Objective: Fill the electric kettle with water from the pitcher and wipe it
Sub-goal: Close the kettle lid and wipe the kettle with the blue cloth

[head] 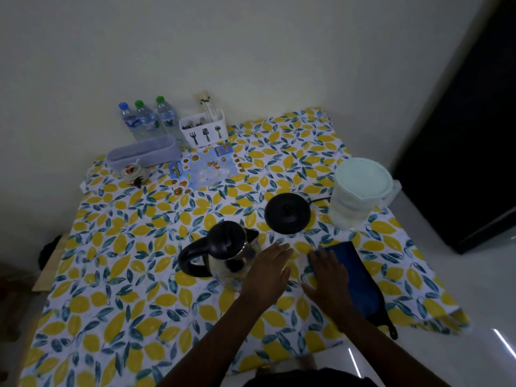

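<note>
One kettle (227, 252) stands off its one round black base (287, 213) on the worktop (134, 289), which is covered in a lemon-print cloth; the kettle's lid is shut and its black handle points left. One pitcher (356, 196) with a pale lid sits at the right, just beside the base and partly filled with water. One dark blue cloth (360, 280) lies flat near the front right edge. At the back stand three water bottles (146, 118), one white cutlery holder (203, 131), one long pale tub (143, 152), one small jar (132, 171) and one printed leaflet (205, 169). Both forearms reach in from the bottom. The left hand (266, 270) lies palm down, fingers (279, 251) straight and together, gripping nothing, its edge right next to the kettle's body. The right hand (326, 277) rests flat, palm down, fingers spread, on the left edge of the blue cloth, pressing rather than clutching it
</note>
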### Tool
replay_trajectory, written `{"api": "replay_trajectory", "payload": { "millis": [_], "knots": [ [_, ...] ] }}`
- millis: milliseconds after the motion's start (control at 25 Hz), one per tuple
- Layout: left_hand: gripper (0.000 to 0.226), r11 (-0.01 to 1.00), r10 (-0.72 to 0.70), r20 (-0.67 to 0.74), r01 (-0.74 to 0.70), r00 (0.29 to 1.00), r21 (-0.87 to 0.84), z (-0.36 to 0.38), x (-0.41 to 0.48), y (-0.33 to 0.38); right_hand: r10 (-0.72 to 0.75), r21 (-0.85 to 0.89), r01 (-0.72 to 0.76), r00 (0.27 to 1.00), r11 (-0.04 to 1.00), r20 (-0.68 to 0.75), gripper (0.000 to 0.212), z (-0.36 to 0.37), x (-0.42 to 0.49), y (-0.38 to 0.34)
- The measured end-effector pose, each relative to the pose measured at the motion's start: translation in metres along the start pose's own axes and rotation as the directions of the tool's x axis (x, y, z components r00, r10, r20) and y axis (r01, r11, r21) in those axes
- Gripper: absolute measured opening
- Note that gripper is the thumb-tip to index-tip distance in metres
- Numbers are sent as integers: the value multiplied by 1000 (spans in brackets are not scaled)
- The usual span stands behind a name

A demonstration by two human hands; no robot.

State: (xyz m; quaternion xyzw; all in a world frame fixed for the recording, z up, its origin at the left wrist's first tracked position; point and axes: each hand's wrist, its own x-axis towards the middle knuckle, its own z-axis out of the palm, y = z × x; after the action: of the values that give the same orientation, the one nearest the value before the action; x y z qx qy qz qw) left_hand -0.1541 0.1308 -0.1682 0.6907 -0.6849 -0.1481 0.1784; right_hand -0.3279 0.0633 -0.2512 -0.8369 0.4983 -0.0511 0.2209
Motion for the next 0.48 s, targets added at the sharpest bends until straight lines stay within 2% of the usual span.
{"api": "replay_trajectory", "payload": {
  "millis": [160,320,480],
  "knots": [
    [53,999,-30,132,33,991,-24,35,3,1,258,-165,-241,962,956,88,92,-1,-4,51],
    [51,996,-59,191,70,980,-54,53,-5,8,276,-190,-252,954,949,113,84,4,-6,68],
    [54,997,-66,170,73,983,-38,60,-4,11,235,-169,-224,971,960,50,61,1,1,68]
  ]
}}
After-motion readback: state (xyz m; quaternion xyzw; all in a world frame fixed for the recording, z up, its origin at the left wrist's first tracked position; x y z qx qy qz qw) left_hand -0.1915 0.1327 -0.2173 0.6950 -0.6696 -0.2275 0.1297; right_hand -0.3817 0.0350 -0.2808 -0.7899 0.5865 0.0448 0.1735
